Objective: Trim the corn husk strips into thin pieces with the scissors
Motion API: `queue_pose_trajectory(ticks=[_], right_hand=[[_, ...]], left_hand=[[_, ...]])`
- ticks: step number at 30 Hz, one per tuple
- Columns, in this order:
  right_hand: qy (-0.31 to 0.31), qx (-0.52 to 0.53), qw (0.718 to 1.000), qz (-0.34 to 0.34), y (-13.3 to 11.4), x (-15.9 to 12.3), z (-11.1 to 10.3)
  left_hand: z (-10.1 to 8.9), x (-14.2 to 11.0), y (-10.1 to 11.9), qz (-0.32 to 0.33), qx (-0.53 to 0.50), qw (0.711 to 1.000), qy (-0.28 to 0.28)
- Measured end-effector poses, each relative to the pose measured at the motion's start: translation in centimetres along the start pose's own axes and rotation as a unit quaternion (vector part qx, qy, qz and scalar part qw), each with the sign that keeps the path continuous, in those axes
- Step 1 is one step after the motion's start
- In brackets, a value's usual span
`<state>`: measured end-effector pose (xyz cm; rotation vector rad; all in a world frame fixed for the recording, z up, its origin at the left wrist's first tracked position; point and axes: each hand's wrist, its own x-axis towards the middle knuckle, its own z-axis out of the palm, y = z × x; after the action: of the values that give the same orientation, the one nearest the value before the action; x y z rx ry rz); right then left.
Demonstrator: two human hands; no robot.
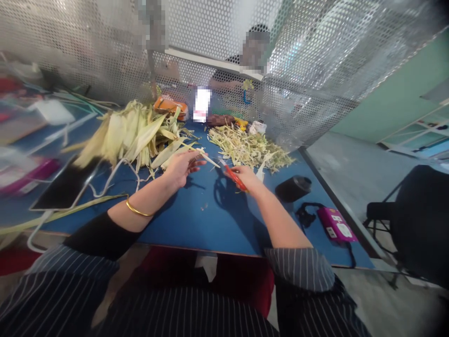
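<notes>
1. While the person leans over it, the blue tabletop [210,220] fills most of the view, backed by a perforated metal screen [315,70] behind which another person sits.
2. A big heap of pale yellow-green husk leaves [129,135] lies on the far left of the tabletop, just beyond the left hand.
3. A second, lower pile of shredded husk trimmings [249,150] spreads on the far right, just past the right hand.
4. A dark flat tablet [63,187] lies at the left, with white cables looping beside it.
5. The left arm reaches forward from a black sleeve, a gold bangle [138,210] on the forearm; the wrist is level and the palm faces inward to the right.
6. The right arm stretches out from a striped sleeve, the forearm bare, the wrist bent slightly inward.
7. A black round container [293,187] stands to the right of the right hand, and a pink device [336,224] with a black cord lies near the tabletop's right edge.
8. The left hand [182,166] pinches one end of a thin husk strip [209,159] between thumb and fingers, holding it just above the tabletop, between the two piles.
9. The right hand [247,178] is wrapped round red-handled scissors [232,175], their tip pointing left toward the strip's free end; whether the blades touch it I cannot tell.
</notes>
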<state>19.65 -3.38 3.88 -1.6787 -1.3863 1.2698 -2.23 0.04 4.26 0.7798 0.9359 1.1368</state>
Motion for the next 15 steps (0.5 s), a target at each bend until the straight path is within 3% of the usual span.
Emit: queue_pose_trajectory(ticks=[1, 2, 6, 8, 11, 15], right_hand=[[0.074, 0.023, 0.996, -0.038, 0.4, 0.0, -0.1], [0.109, 0.042, 0.991, -0.061, 0.7, -0.2, -0.3], [0.156, 0.102, 0.972, -0.145, 1.0, -2.1, -0.8], [0.141, 0.115, 0.968, -0.175, 0.7, -3.2, -0.6], [0.065, 0.125, 0.97, -0.197, 0.1, -4.5, 0.0], [-0.013, 0.088, 0.967, -0.238, -0.2, -5.6, 0.7]], left_hand=[[0.1, -0.1, -0.2, -0.007, 0.001, 1.0, -0.018], [0.2, -0.2, -0.4, -0.012, 0.001, 0.999, -0.033], [0.8, -1.0, -0.9, -0.019, -0.02, 0.997, -0.075], [1.1, -1.3, -1.1, -0.027, -0.043, 0.996, -0.077], [1.3, -1.4, -1.2, -0.031, -0.064, 0.996, -0.045], [1.1, -0.8, -1.1, 0.008, -0.069, 0.997, -0.016]])
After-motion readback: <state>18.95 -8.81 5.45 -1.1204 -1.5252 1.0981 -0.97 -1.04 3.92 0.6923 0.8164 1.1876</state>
